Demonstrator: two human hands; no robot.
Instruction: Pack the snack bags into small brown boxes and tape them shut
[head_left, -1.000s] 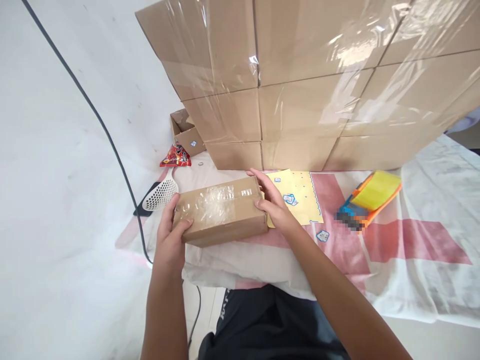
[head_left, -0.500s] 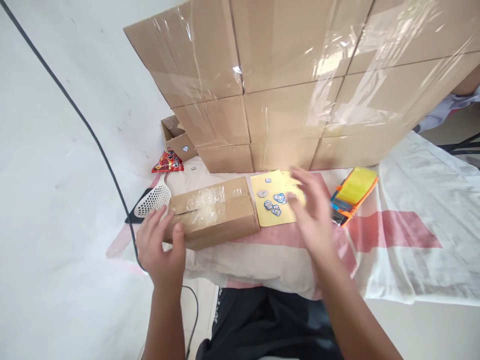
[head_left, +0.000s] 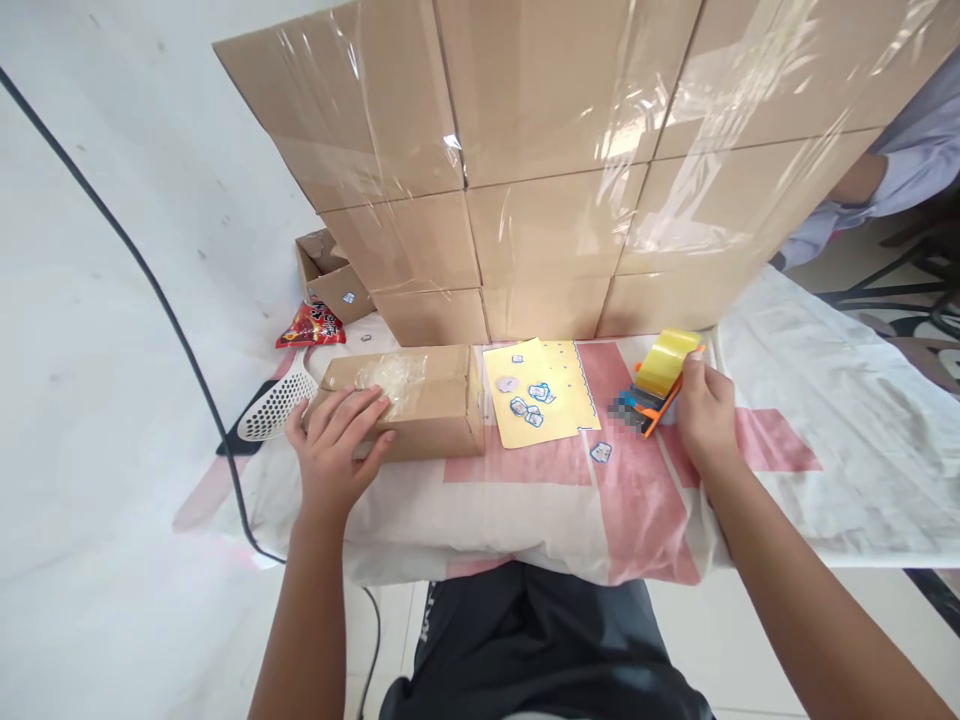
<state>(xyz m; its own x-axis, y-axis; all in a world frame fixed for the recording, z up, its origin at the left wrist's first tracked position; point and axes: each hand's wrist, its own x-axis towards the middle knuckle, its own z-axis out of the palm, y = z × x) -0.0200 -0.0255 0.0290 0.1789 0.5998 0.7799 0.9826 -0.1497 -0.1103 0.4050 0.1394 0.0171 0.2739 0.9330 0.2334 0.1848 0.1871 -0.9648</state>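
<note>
My left hand lies flat on the near left end of a taped cardboard box, fingers stretched over its top and thumb apart. At the right, my right hand is closed around the side of an orange tape dispenser with a wide yellow roll of tape. The dispenser's cutter end points toward the left front. Between the box and the dispenser lies a yellow sheet with several small blue-edged stickers. One loose sticker lies on the cloth in front of it.
A tall wall of taped cartons stands behind. Left are a white slotted spatula, a red packet and a small open box. A black cable hangs at left. Another person's sleeve shows at far right.
My right hand has moved right from above the yellow sheet and taken hold of the tape dispenser. My left hand has come further onto the box top, and the box sits straighter.
</note>
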